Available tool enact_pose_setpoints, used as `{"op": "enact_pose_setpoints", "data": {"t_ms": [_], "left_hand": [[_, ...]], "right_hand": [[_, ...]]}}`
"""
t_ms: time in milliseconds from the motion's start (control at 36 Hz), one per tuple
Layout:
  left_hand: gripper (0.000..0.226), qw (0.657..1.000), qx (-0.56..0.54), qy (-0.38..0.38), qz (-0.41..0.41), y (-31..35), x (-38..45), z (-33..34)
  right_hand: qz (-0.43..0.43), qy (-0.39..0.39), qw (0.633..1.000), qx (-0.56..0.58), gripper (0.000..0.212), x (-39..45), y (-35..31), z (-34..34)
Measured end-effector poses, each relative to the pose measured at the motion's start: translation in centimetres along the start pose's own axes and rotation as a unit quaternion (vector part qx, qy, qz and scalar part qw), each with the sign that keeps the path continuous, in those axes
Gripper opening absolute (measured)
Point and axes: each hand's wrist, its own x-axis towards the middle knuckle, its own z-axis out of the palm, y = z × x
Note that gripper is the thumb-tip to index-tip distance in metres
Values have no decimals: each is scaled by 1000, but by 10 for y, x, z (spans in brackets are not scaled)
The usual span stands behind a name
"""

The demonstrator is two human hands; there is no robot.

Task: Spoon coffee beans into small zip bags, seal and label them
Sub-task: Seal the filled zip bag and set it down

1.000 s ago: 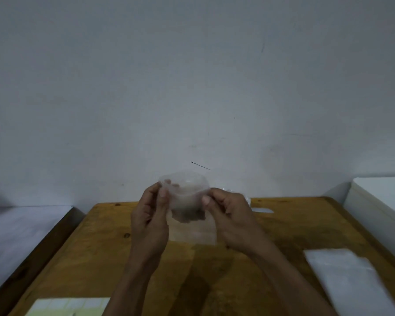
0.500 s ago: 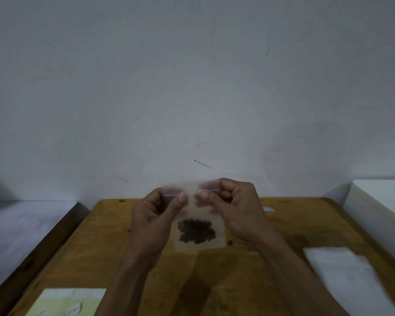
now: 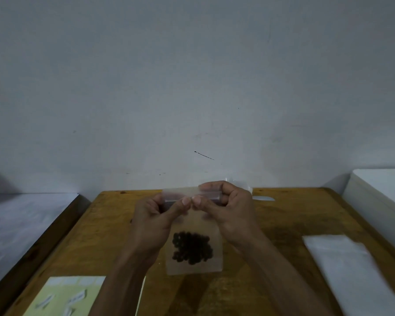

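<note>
Wooden desk (image 3: 294, 215) against a pale wall (image 3: 192, 76)
The desk top is worn and yellow-brown with darker patches; the wall behind it is plain grey-white, marked by a short dark streak (image 3: 204, 155) and a few small specks. A low grey surface (image 3: 21, 220) lies left of the desk, and a white box-like block (image 3: 383, 197) stands at its right edge

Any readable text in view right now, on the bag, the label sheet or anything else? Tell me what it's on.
No text can be read.
zip bag, pinched at its top by the left hand and right hand: no print visible.
label sheet: its labels look blank or too blurred to read.
stack of empty bags: no print visible.
</note>
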Motion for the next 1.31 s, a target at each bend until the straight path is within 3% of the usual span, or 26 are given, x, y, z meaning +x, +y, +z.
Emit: {"op": "enact_pose_setpoints", "data": {"t_ms": [139, 278, 583, 694, 833, 972, 1111, 1306], "left_hand": [[35, 999, 16, 33, 11, 0, -5, 2], [32, 999, 13, 43, -30, -1, -5, -9], [18, 995, 26, 78, -52, -10, -18, -29], [25, 994, 41, 60, -81, -12, -24, -39], [18, 988, 49, 44, -142, -21, -32, -43], [13, 973, 155, 48, -161, -40, -36, -53], [24, 923, 352, 60, -145, -65, -33, -64], [26, 856, 501, 42, -121, -67, -32, -65]], "right_hand": [[5, 4, 1000, 1, 22, -4, 4, 3], [69, 4, 996, 62, 25, -5, 8, -1], [126, 35, 986, 103, 8, -19, 28, 7], [152, 1, 988, 33, 13, -25, 30, 4], [175, 19, 983, -48, 15, -25, 43, 6], [217, 2, 962, -167, 10, -34, 63, 6], [146, -7, 920, -364, 17, -40, 80, 14], [126, -4, 898, -421, 18, -40, 91, 22]]}}
